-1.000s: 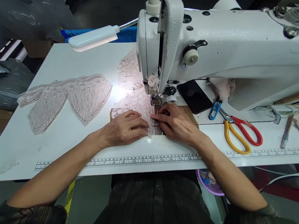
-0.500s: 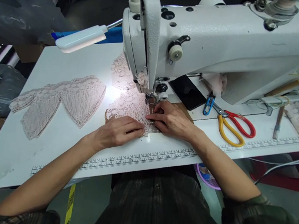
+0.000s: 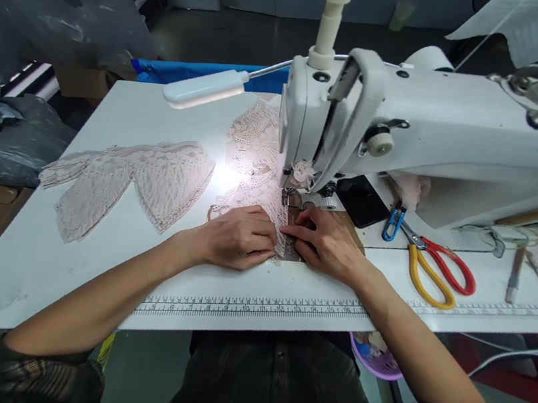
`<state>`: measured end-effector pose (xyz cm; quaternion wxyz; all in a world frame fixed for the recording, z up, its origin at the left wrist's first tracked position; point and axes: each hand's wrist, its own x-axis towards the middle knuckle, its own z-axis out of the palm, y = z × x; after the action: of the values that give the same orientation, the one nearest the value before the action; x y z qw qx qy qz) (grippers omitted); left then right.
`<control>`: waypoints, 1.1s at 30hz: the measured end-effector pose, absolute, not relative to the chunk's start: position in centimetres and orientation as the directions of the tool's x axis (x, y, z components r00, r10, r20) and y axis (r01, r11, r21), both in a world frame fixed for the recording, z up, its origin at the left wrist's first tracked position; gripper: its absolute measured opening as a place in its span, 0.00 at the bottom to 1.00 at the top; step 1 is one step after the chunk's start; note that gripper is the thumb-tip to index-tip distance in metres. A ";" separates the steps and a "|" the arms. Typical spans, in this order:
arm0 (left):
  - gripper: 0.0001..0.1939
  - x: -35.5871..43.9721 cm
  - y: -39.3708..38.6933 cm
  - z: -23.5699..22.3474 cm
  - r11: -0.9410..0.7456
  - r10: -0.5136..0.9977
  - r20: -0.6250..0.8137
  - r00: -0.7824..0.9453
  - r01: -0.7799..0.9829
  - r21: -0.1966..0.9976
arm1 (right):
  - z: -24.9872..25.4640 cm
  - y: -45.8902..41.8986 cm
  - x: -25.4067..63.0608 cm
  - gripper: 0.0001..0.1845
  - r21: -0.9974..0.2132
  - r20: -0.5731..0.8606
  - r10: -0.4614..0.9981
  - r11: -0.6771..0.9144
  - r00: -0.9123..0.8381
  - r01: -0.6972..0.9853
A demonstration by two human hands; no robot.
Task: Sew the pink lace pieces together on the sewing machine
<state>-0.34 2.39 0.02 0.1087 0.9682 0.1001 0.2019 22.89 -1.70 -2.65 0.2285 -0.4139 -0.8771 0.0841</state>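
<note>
Pale pink lace fabric [image 3: 259, 193] lies on the sewing table under the needle area of a white sewing machine [image 3: 333, 113]. My left hand [image 3: 243, 237] is closed over the near edge of the lace, its fingers curled and pressed together. At the right edge of the same lace, my right hand [image 3: 326, 240] has its forefinger stretched to the edge and the others bent, pinching it beside the presser foot [image 3: 292, 198]. Brownish sheet material [image 3: 350, 228] shows beneath my right hand. My fingers partly hide the lace's near end.
Stacked lace pieces [image 3: 171, 180] lie to the left. A lamp [image 3: 205, 89] lights the lace. Right of the machine head are a black phone [image 3: 362, 202], blue thread snips [image 3: 394, 223] and red-and-yellow scissors [image 3: 443, 271]. A ruler strip [image 3: 253, 309] runs along the front edge.
The camera view has shifted, so the machine and table appear further right and lower. My left fingers look more curled on the lace; both hands stay close to the presser foot.
</note>
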 end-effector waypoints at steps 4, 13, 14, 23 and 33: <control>0.10 -0.8 2.4 -0.7 -0.948 0.260 0.396 0.881 0.155 0.277 | -2.7 -1.7 22.9 0.16 -0.333 0.310 0.772 0.635 -0.555 0.697; 0.08 -0.8 3.4 -1.4 -0.943 0.287 0.452 0.845 0.167 0.287 | -2.2 -1.6 21.7 0.17 -0.226 0.275 0.816 0.569 -0.508 0.791; 0.08 -0.8 3.5 -1.4 -0.945 0.283 0.459 0.842 0.163 0.284 | -2.1 -1.6 21.6 0.18 -0.217 0.269 0.822 0.560 -0.502 0.800; 0.06 -0.7 4.0 -1.9 -0.933 0.319 0.476 0.820 0.184 0.309 | -0.8 -1.4 20.6 0.20 -0.139 0.111 0.900 0.433 -0.420 0.891; 0.06 -0.7 4.6 -1.8 -0.897 0.376 0.469 0.799 0.187 0.400 | -2.3 -1.3 22.0 0.21 -0.252 0.194 0.868 0.494 -0.456 0.832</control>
<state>-0.71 4.62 -1.81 0.1693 0.9332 0.1509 0.2786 22.03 -1.30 -2.33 0.1495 -0.4994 -0.8512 0.0603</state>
